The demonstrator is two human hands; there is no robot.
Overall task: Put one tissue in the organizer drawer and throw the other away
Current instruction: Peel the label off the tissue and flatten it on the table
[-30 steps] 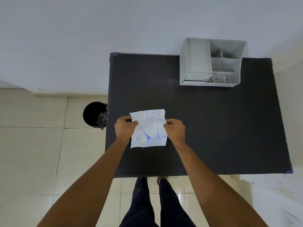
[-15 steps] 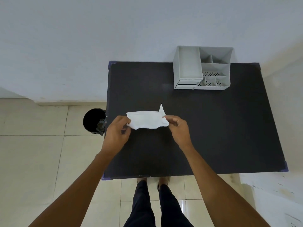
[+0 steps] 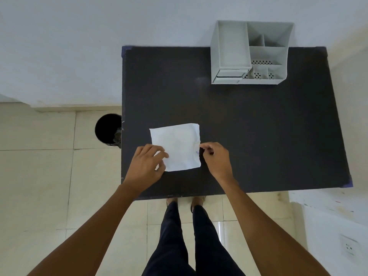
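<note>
A white tissue (image 3: 177,146) lies flat on the black table (image 3: 258,126), plain side up, with a trace of blue print at its right edge. My left hand (image 3: 146,166) rests on its lower left corner, fingers on the paper. My right hand (image 3: 216,158) pinches the tissue's right edge between thumb and fingers. The grey organizer (image 3: 250,52) stands at the table's far edge, right of centre, with its small drawer (image 3: 229,73) at the lower left front, seemingly closed. A black bin (image 3: 106,128) stands on the floor left of the table.
Something crumpled and greyish (image 3: 117,136) shows at the bin's right rim. A white wall runs behind the table. My legs and feet (image 3: 185,236) stand at the table's near edge on pale tiles. A wall socket (image 3: 349,248) sits at the lower right.
The tissue, held up printed side towards me a second ago, was folded or flipped over and now lies flat on the table. Both hands have lowered onto it.
</note>
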